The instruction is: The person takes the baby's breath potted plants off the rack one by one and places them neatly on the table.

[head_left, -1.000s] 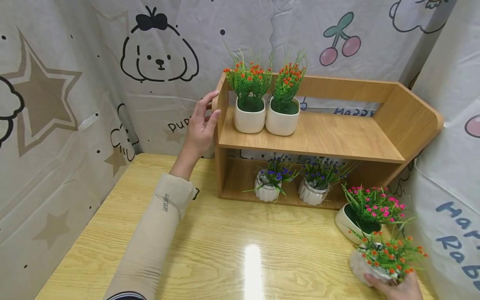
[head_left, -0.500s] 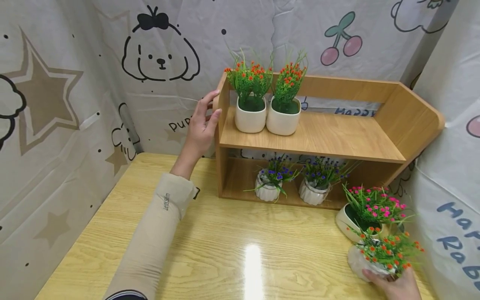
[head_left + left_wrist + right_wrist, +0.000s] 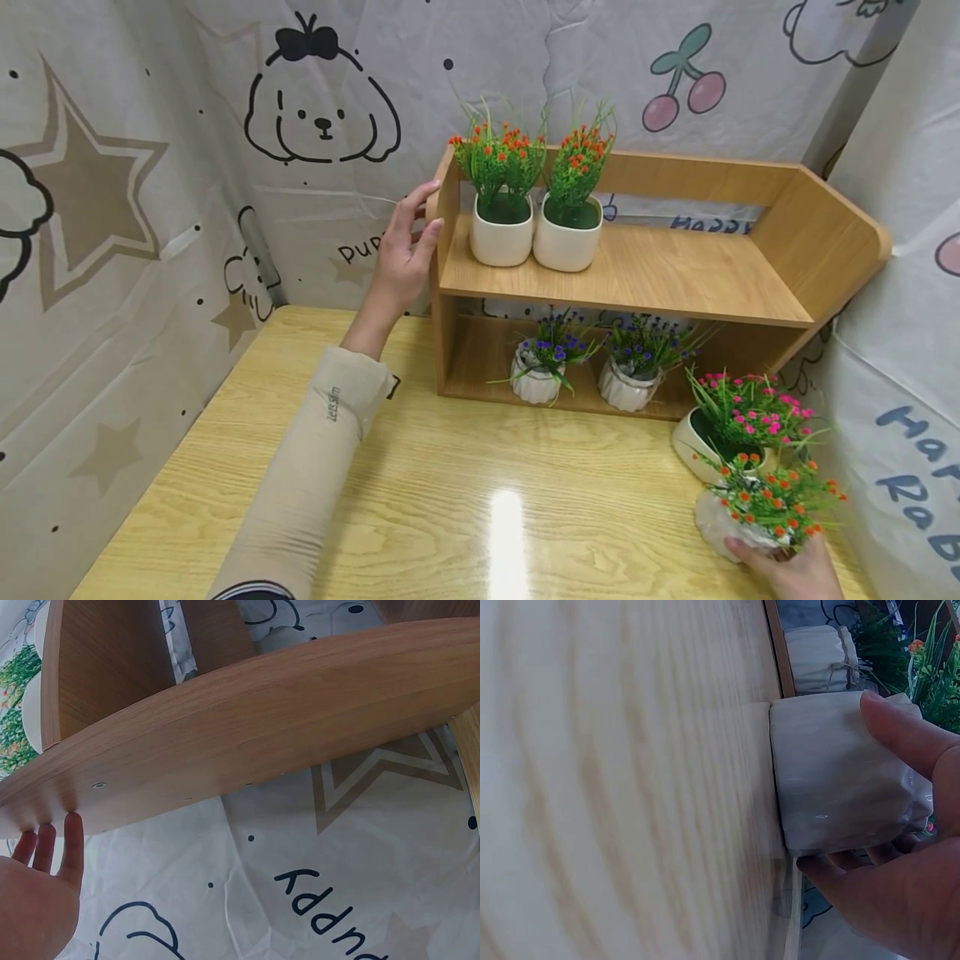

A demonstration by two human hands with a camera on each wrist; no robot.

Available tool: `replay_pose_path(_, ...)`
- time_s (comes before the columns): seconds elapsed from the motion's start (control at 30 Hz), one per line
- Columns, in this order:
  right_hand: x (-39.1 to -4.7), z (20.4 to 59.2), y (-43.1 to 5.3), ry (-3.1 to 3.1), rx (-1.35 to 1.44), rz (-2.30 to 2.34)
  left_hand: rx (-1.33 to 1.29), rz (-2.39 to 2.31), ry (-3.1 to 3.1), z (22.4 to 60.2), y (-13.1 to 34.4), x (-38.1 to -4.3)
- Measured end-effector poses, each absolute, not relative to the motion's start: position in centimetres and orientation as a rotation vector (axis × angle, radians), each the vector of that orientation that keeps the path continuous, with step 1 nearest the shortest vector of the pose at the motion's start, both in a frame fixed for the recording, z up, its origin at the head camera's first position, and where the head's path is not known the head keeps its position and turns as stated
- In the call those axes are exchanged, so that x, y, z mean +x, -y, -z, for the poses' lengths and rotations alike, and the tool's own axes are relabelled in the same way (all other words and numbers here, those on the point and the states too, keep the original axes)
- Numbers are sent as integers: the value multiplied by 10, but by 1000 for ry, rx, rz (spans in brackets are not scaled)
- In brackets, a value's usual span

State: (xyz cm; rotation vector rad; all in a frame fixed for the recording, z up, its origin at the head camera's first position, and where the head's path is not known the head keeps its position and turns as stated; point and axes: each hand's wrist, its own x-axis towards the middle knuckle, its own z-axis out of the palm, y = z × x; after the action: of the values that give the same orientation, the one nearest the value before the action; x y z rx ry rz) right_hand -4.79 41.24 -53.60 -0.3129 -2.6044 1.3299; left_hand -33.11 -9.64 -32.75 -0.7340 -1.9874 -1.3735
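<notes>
My left hand (image 3: pixel 401 262) touches the left side panel of a two-tier wooden shelf (image 3: pixel 630 271). In the left wrist view, straight fingers (image 3: pixel 72 851) press the panel's outer face. At the lower right, my right hand (image 3: pixel 798 573) grips a whitish potted plant (image 3: pixel 776 504) with orange flowers. The right wrist view shows its pot (image 3: pixel 847 776) standing on the table, thumb on one side and fingers on the other. Just behind it is an oval white pot with pink flowers (image 3: pixel 768 412), partly hidden.
Two white pots with orange flowers (image 3: pixel 501 242) (image 3: pixel 567 244) stand at the upper tier's left. Below them are two fluted pots with purple flowers (image 3: pixel 536 382) (image 3: pixel 628 387). A printed cloth (image 3: pixel 487 67) hangs behind the wooden table (image 3: pixel 420 500).
My right hand and the orange-flowered potted plant have shifted slightly left and up, closer to the pink-flowered pot. My left hand stays at the shelf's side panel.
</notes>
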Motion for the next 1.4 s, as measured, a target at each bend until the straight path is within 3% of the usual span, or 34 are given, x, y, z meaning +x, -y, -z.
replay_pose_path(1.23,-46,531,-417,2618,-409,-1425,-712,1342,1956,330,91,-330)
replay_pose_path(1.4,-43,528,-417,2411,-316,-1701,-707,1322,1960,330,91,-330)
